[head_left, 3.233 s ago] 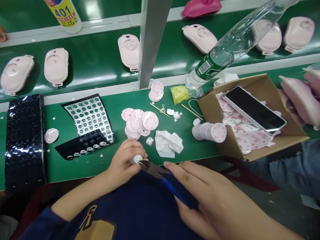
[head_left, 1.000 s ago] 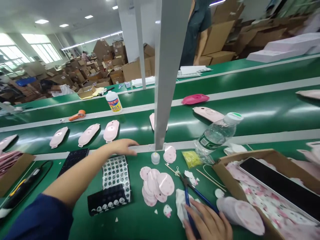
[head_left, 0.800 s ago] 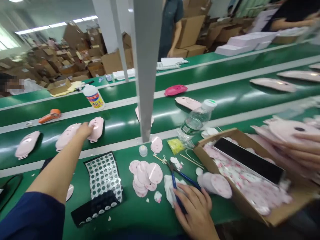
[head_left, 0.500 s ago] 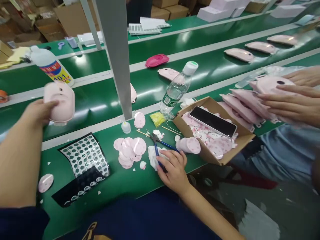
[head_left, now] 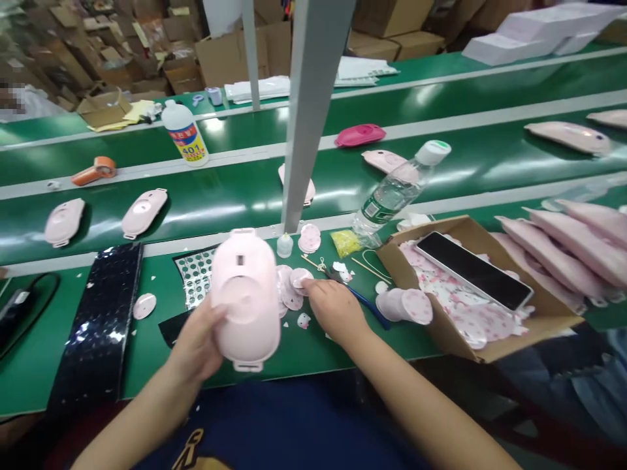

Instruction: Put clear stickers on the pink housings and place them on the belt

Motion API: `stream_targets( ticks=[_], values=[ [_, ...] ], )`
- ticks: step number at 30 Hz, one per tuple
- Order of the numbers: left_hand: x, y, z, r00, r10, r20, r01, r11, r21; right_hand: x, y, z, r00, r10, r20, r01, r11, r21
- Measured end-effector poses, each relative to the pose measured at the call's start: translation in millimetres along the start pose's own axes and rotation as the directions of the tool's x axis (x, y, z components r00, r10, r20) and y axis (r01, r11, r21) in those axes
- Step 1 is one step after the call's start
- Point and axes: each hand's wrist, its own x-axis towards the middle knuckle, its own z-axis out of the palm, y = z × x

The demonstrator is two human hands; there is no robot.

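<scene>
My left hand (head_left: 198,336) grips the lower left side of a pale pink plastic casing (head_left: 247,339), raised in front of me, with a round recess and a small dark slot facing up. My right hand (head_left: 337,310) is closed, its fingertips pinching the edge of a round pink printed disc (head_left: 300,279) on the loose pile. Beside that hand lie blue-handled pliers (head_left: 369,307), partly hidden by it. A small white cat-face cutout (head_left: 304,320) rests just below the pile.
An open cardboard box (head_left: 526,343) of printed pieces holds a phone (head_left: 473,269). Near it stand a clear water bottle (head_left: 392,196) and a disc stack (head_left: 406,305). A grey post (head_left: 313,111) rises ahead. Pink casings (head_left: 144,212) lie on the green belt; a glue bottle (head_left: 185,134) stands beyond.
My left hand has brought the pink casing in from the left to the middle. My right hand has left the pliers and moved left onto the discs. The view has turned left.
</scene>
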Motion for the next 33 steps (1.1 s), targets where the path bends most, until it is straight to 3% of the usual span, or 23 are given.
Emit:
stream_targets(
  ticks=[3, 6, 8, 10, 12, 15, 18, 25, 28, 30, 33],
  values=[
    [10.8, -16.3, 9.8, 0.994, -0.020, 0.108, 0.025, 0.999, -0.040, 5.9, 1.9, -3.6, 0.998, 0.013, 0.063, -0.015, 1.000, 0.022],
    [16.2, -24.9, 7.9, 0.990, -0.029, 0.135, 0.038, 0.998, -0.059, 16.2, 7.5, -24.4, 0.993, 0.038, 0.116, -0.052, 0.992, 0.115],
    [17.1, -28.0, 6.7, 0.984, -0.046, 0.172, 0.058, 0.996, -0.065, 23.7, 7.8, -48.7, 0.997, 0.076, -0.005, -0.073, 0.975, 0.210],
    [16.9, -29.2, 6.8, 0.973, -0.056, 0.225, 0.073, 0.995, -0.069, 29.8, 1.5, -74.1, 0.977, 0.055, -0.204, 0.000, 0.966, 0.260],
    [16.3, -28.9, 6.9, 0.962, -0.052, 0.268, 0.079, 0.993, -0.092, 33.7, -8.7, -91.6, 0.951, -0.132, -0.278, 0.191, 0.962, 0.196],
    [15.5, -27.0, 2.6, 0.951, -0.042, 0.306, 0.094, 0.983, -0.158, 36.0, -19.0, -97.2, 0.895, -0.441, -0.061, 0.445, 0.887, 0.122],
    [15.1, -25.2, -7.2, 0.946, -0.049, 0.319, 0.101, 0.984, -0.150, 37.8, -16.4, -91.7, 0.872, -0.478, 0.108, 0.462, 0.875, 0.144],
    [15.4, -22.3, -20.8, 0.904, -0.150, 0.400, 0.183, 0.982, -0.044, 52.8, -13.6, -92.1, 0.739, -0.630, 0.237, 0.590, 0.776, 0.223],
    [12.1, -18.5, -22.2, 0.908, -0.143, 0.395, 0.172, 0.984, -0.039, 47.4, -16.8, -94.1, 0.762, -0.568, 0.312, 0.511, 0.823, 0.250],
    [9.1, -15.1, -25.7, 0.908, -0.133, 0.396, 0.159, 0.987, -0.033, 34.1, -19.0, -94.1, 0.818, -0.492, 0.298, 0.417, 0.864, 0.280],
    [6.5, -14.1, -34.7, 0.938, -0.102, 0.333, 0.119, 0.992, -0.030, 4.7, -30.4, -86.2, 0.976, -0.219, -0.008, 0.206, 0.903, 0.378]
  ],
)
